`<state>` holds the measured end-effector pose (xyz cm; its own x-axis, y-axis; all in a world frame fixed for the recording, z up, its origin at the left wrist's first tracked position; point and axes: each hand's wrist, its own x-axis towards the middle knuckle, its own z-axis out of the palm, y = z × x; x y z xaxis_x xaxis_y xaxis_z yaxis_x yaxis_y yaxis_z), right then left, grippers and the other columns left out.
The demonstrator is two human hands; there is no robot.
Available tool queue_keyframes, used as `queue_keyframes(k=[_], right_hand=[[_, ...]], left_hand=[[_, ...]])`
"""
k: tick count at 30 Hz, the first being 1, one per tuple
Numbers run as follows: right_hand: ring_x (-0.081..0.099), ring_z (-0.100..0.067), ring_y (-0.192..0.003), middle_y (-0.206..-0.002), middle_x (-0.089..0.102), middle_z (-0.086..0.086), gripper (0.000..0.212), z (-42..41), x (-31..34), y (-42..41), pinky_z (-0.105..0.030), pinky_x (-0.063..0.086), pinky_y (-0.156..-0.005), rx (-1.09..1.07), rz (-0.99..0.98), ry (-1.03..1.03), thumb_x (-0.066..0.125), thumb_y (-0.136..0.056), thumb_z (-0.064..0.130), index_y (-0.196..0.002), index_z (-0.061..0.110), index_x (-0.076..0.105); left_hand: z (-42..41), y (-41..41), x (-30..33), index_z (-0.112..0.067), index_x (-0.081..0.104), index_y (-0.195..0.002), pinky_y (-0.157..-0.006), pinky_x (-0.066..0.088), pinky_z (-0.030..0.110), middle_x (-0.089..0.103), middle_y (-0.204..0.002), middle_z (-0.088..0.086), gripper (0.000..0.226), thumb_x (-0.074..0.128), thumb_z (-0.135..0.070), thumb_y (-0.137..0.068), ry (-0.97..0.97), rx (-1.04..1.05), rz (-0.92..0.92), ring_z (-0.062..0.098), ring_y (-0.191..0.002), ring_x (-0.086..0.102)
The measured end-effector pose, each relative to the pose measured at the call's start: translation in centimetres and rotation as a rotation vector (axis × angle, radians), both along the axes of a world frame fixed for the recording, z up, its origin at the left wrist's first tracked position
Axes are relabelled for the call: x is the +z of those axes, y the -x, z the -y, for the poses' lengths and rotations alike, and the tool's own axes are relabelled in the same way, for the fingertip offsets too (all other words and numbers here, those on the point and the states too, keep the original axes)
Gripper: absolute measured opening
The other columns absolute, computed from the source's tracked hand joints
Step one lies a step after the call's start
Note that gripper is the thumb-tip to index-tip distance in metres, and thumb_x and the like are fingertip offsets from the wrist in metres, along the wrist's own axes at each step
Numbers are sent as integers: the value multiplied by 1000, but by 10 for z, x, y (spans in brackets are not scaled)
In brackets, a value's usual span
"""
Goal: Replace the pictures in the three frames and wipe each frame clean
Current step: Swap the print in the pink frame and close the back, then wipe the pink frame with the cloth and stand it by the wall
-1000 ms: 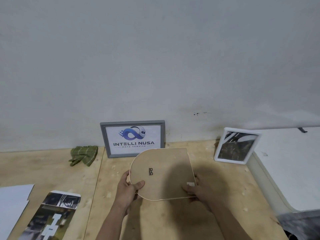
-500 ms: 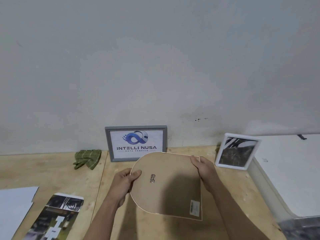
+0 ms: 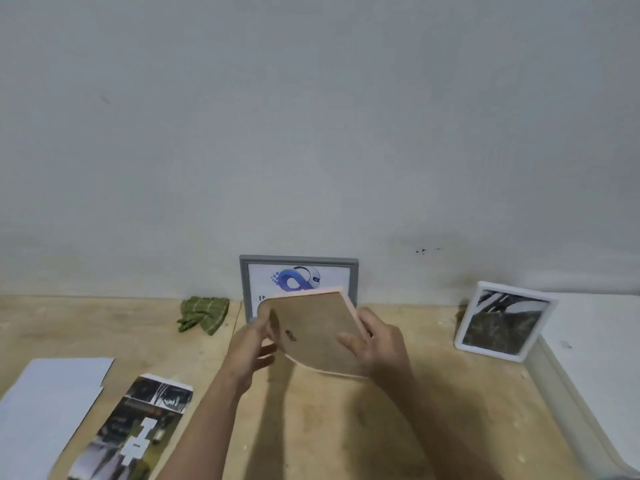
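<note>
I hold an arch-shaped frame [image 3: 313, 327] with its brown backboard toward me, lifted off the wooden table [image 3: 346, 427] and tilted. My left hand [image 3: 251, 344] grips its rounded left edge. My right hand [image 3: 377, 344] holds its right side, fingers over the backboard and the pink rim. Behind it a grey frame [image 3: 352, 282] with a blue logo print leans on the wall, partly hidden. A white frame [image 3: 504, 325] with a dark picture leans at the right. A green cloth [image 3: 202, 313] lies crumpled left of the grey frame.
A printed dark picture [image 3: 138, 431] and white sheets [image 3: 48, 393] lie at the table's front left. A white raised surface [image 3: 602, 358] borders the table on the right. The grey wall [image 3: 311, 133] closes off the back.
The arch-shaped frame has been lifted and turned, its far edge now in front of the grey frame. Both hands shifted their hold along its sides.
</note>
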<state>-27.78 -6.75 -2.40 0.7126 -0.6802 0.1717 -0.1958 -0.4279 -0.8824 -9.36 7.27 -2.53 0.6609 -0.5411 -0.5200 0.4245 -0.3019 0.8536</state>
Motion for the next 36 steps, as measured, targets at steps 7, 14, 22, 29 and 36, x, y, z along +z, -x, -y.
queue_keyframes(k=[7,14,22,29,36], right_hand=[[44,-10,-98,-108,60,5,28,-68,1,-54,-30,49,-86,472,-166,815,57,-83,39,-109,29,58],[56,-15,-108,-123,54,2,72,-103,7,-111,-38,51,-89,-171,-376,59,20,-82,78,-130,29,43],[55,-13,-59,-66,59,-1,59,-189,-4,-166,-28,39,-51,-146,-307,-84,28,-95,62,-76,15,60],[64,-11,-105,-115,68,7,65,-189,-40,-231,-36,49,-97,118,-238,-364,27,-90,73,-123,29,62],[62,-18,-100,-114,59,5,41,-108,-116,-357,-33,54,-80,350,-684,277,38,-84,40,-122,34,53]], left_hand=[[-51,-31,11,8,66,-118,-70,60,40,73,-109,29,32,54,0,-90,82,37,-208,38,-84,73],[-148,-69,8,4,65,-120,-79,59,48,72,-109,29,31,59,5,-90,204,153,-84,44,-93,70],[-221,-98,5,-10,75,-102,-81,58,45,77,-98,14,18,68,-25,-93,106,336,124,33,-85,72],[-249,-143,-11,-3,73,-98,-78,55,39,76,-93,17,14,66,-14,-94,68,488,125,30,-82,70],[-247,-205,-53,-4,74,-92,-68,49,32,74,-76,4,10,68,-13,-92,3,640,45,25,-72,68]])
